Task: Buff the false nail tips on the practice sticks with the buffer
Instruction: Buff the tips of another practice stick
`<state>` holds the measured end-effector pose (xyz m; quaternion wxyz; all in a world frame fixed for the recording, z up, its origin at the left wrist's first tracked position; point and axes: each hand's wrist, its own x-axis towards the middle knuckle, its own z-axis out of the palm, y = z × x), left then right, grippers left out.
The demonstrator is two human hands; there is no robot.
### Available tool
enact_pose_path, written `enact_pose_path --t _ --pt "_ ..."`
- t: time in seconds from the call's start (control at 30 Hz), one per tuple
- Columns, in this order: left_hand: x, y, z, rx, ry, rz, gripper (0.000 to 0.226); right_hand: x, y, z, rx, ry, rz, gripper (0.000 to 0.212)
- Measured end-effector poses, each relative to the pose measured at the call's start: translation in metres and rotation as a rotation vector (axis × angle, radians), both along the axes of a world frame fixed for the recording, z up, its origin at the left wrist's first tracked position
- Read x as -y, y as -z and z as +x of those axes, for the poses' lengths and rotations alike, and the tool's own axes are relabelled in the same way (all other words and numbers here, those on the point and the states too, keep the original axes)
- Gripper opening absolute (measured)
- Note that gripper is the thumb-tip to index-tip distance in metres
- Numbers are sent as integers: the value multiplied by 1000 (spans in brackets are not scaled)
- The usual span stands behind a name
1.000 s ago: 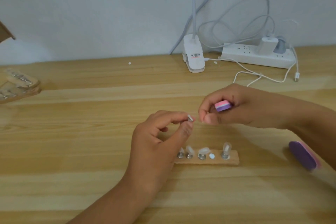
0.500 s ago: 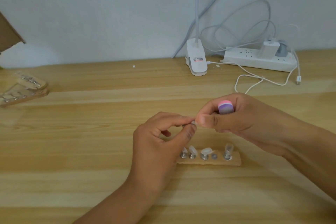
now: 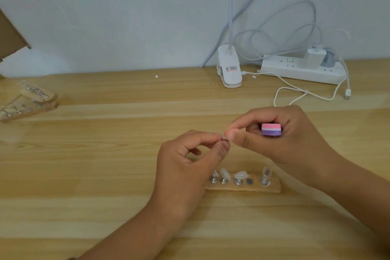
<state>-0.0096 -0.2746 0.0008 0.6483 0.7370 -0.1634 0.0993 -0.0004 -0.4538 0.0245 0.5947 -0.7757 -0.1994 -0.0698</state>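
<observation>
Pinching nail tip [image 3: 224,137] — left hand [image 3: 185,167] | right hand [image 3: 295,143] grips buffer [image 3: 271,129], thumb touching tip

Likely home desk [image 3: 84,154], power strip [image 3: 295,69]

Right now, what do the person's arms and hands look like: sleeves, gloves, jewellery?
The left hand and right hand are bare: no gloves, no visible rings, nails short and unpainted. The left forearm and right forearm show no sleeves or watch; a dark speck at the left one's bottom edge is unclear.
</observation>
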Motion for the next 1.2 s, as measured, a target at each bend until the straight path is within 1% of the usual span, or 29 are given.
enact_pose_path --t 0.1,0.27,0.47,0.53,0.63,0.73,0.83,1.0,1.2 --pt "0 2 1 16 -3 -7 8 -2 2 -1 -39 30 46 15" --pt "1 5 2 76 -3 -49 13 -6 0 -3 -109 58 84 24" --pt "1 5 1 121 -13 -33 14 -6 0 -4 -151 10 138 20" --pt "1 4 1 111 -16 -42 13 -7 0 -4 -121 1 129 17" --pt "1 3 1 48 -24 -100 10 -9 1 -7 -11 12 32 12" --pt "0 4 1 4 -37 -135 9 -8 3 -9 51 4 -3 12" --pt "-1 4 2 3 -41 -136 11 -4 5 -7 65 -34 -20 10" --pt "-3 2 3 2 -50 -134 15 -1 8 -2 62 -16 -35 9" --pt "-3 0 0 53 -76 -121 13 0 4 -2 169 -9 -92 7"
